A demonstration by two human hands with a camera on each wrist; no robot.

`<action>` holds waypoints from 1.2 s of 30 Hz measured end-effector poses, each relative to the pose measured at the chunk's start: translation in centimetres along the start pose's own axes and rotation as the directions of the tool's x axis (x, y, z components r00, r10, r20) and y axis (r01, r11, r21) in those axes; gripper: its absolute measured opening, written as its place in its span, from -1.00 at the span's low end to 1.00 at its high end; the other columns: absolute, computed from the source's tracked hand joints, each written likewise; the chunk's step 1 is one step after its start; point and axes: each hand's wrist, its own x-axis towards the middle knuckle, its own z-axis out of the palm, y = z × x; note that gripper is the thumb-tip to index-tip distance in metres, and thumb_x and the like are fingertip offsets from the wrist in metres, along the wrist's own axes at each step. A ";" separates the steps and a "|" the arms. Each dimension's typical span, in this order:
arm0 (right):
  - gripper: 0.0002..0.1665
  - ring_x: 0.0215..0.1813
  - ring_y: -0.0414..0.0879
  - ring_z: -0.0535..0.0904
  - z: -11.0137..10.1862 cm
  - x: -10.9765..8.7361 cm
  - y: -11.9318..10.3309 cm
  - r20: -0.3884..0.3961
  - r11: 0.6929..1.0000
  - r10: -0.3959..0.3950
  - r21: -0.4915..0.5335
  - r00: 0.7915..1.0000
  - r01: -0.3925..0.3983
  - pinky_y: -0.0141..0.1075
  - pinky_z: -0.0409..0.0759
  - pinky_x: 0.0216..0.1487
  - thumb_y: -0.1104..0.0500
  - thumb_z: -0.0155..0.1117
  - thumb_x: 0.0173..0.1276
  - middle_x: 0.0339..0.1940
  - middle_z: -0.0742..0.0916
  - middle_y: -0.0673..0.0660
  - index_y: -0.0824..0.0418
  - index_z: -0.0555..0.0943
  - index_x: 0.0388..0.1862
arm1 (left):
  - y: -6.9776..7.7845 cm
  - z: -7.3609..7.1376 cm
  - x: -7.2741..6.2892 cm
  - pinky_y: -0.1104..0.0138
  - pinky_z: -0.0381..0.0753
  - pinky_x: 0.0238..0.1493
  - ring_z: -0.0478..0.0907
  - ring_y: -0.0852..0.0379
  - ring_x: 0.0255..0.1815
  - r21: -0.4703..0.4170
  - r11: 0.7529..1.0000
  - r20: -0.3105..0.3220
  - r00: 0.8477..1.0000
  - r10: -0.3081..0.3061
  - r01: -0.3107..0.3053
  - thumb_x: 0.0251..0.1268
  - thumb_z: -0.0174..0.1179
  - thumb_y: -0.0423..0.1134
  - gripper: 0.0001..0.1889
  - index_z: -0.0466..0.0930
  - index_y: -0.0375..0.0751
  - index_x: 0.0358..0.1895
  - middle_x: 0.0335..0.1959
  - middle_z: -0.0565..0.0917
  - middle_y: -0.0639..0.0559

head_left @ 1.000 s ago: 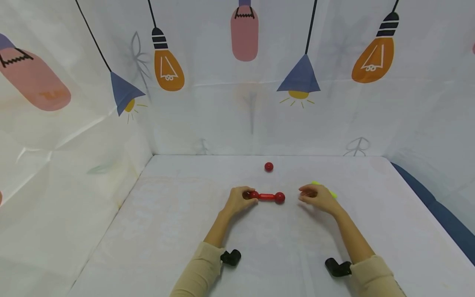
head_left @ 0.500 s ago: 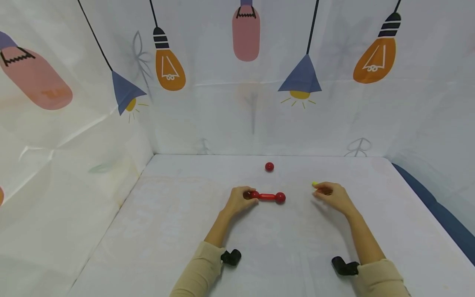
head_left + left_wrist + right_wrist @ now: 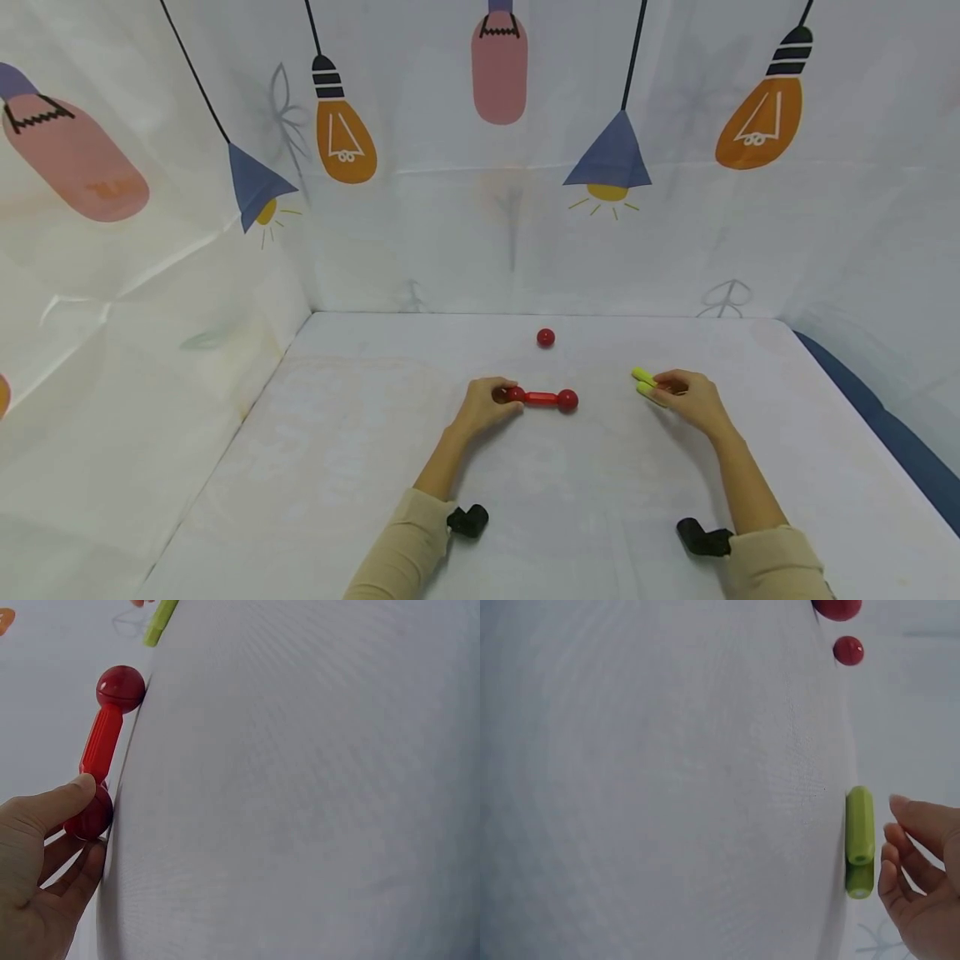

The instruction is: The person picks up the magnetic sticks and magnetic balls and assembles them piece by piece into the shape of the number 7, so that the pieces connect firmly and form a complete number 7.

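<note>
My left hand pinches the near ball of a red dumbbell-shaped piece, a ridged red rod with a ball at each end. The left wrist view shows the thumb at the joint of rod and ball, with the fingers beneath. Low over the table, my right hand is beside two yellow-green rods, its fingers loosely bent. From the right wrist, thumb and fingertips stand apart beside the rods with nothing between them. In the head view the hand overlaps the rods' right ends.
A loose red ball lies toward the back of the white table. White cloth printed with lamps and bulbs hangs behind and along the left side. Dark blue material lies past the right table edge.
My right hand has moved right across the yellow-green rods, uncovering their left ends. The left hand and the red dumbbell-shaped piece have stayed put.
</note>
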 end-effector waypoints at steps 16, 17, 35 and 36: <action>-0.65 -0.23 0.13 0.58 0.1 -0.1 0.3 0.011 0.998 0.038 -0.043 0.999 -0.038 -0.30 0.48 -0.33 0.26 0.31 0.22 -0.26 0.69 0.37 0.52 0.58 -0.11 | -0.1 0.1 0.0 0.41 0.53 -0.22 0.52 0.16 -0.26 0.017 1.000 -0.003 1.000 -0.003 0.003 0.07 0.37 -0.28 -0.64 0.64 -0.33 -0.04 -0.16 0.68 -0.10; -0.64 -0.23 0.13 0.58 0.1 -0.1 0.3 0.012 0.998 0.038 -0.044 0.999 -0.037 -0.31 0.48 -0.33 0.26 0.31 0.22 -0.26 0.69 0.37 0.52 0.58 -0.11 | -0.1 0.1 0.0 0.41 0.53 -0.22 0.52 0.16 -0.26 0.018 1.000 -0.002 1.000 -0.003 0.003 0.08 0.37 -0.28 -0.64 0.64 -0.33 -0.04 -0.15 0.68 -0.10; -0.64 -0.19 0.19 0.61 0.8 0.1 0.3 0.051 0.997 0.016 -0.072 0.999 -0.012 -0.09 0.59 -0.17 0.33 0.28 0.20 -0.22 0.68 0.42 0.57 0.55 -0.09 | -0.1 0.2 -0.1 0.43 0.53 -0.24 0.53 0.15 -0.27 0.004 1.000 -0.002 1.000 0.005 -0.005 0.08 0.37 -0.30 -0.65 0.63 -0.35 -0.04 -0.16 0.68 -0.12; -0.64 -0.18 0.20 0.61 0.8 0.1 0.2 0.057 0.997 0.014 -0.076 0.998 -0.010 -0.05 0.58 -0.14 0.33 0.28 0.20 -0.20 0.67 0.43 0.57 0.55 -0.08 | -0.1 0.2 -0.1 0.43 0.54 -0.23 0.53 0.15 -0.27 0.004 1.000 -0.002 1.000 0.004 -0.004 0.08 0.37 -0.30 -0.64 0.63 -0.35 -0.04 -0.16 0.68 -0.12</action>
